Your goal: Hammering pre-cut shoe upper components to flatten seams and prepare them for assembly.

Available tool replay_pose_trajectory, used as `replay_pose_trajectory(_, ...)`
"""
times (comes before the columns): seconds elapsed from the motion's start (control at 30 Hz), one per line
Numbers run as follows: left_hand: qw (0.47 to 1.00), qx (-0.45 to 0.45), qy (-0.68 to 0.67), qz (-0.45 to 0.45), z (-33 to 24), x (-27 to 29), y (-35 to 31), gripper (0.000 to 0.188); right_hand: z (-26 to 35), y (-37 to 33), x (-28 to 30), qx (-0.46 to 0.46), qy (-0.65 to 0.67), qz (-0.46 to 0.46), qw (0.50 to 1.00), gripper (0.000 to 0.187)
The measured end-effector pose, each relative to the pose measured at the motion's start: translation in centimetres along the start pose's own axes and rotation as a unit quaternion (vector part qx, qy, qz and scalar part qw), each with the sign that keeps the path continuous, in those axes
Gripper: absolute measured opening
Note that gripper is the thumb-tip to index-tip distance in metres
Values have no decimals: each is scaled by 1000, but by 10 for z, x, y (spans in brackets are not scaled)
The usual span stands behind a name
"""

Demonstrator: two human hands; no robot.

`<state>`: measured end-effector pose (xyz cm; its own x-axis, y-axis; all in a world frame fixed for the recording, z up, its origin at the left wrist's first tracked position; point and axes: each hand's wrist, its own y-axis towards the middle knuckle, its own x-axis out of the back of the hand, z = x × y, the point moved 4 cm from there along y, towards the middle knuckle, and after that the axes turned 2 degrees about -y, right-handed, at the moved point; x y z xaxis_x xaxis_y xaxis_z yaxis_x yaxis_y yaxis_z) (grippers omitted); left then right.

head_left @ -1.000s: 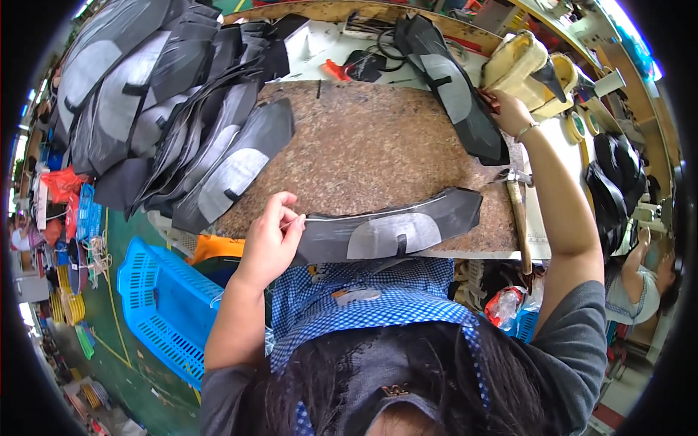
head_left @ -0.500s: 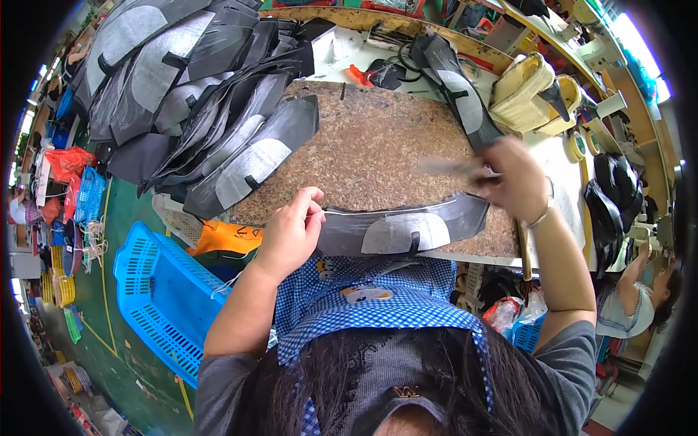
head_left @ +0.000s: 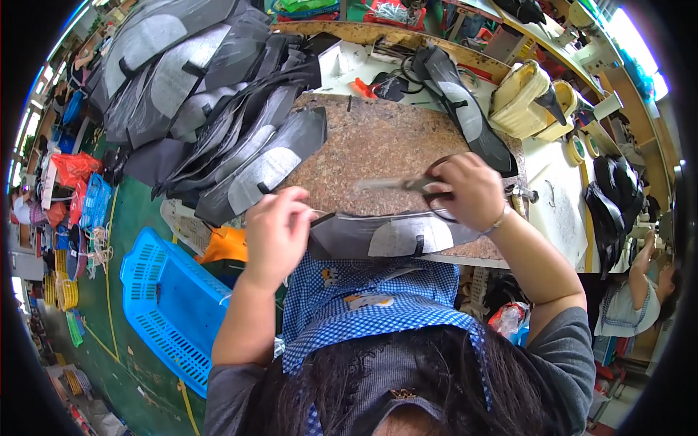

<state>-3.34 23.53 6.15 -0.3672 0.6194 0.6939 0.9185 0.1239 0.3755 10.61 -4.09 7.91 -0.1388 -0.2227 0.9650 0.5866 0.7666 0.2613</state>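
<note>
A curved dark grey piece with a silvery half-round patch and a small black tab lies along the near edge of the brown speckled board. My right hand grips scissors by their dark handles. The blades point left above the board, smeared by motion. My left hand is closed in a pinch just off the left end of the piece. A thin pale strand shows by its fingertips; whether it is held I cannot tell.
Stacks of similar grey pieces fill the board's left and far left. Another piece lies at the far right, near cream containers. A blue basket stands at lower left. At the right edge, another person's arm shows.
My right hand has swung left and nearer with the scissors. My left hand has drawn slightly left, away from the end of the grey piece. The whole view has shifted a little.
</note>
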Motion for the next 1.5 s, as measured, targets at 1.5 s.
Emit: replay_pose_trajectory(1.5, 909, -203, -163, 325, -137, -239, 61, 25, -65, -171, 21, -223, 184, 88, 953, 25)
